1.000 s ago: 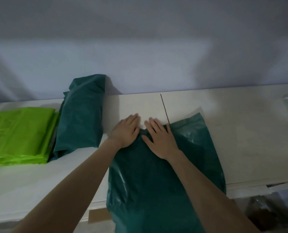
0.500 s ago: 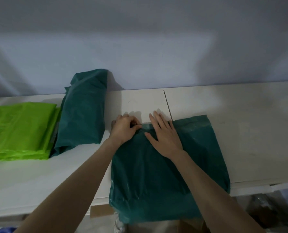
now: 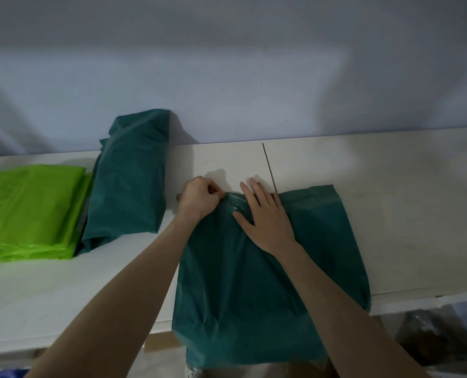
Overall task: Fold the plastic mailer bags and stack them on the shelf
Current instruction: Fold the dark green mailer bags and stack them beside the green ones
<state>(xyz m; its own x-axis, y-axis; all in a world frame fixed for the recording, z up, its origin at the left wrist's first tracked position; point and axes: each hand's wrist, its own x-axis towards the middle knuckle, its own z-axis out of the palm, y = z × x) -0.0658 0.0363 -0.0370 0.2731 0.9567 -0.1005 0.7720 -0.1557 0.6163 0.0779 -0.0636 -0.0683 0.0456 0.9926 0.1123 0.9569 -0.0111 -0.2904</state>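
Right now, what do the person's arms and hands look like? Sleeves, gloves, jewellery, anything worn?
Both forearms are bare up to the bottom edge of the frame: no sleeves show. The left hand and right hand wear no gloves. No watch, bracelet or ring is visible on either wrist or on the fingers that show, and no marks or tape. The light is dim, so fine detail could be missed.

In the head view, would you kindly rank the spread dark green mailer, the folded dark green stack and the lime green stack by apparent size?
1. Spread dark green mailer, largest, though nearest the camera.
2. Lime green stack and folded dark green stack: look alike; the lime one is cropped.
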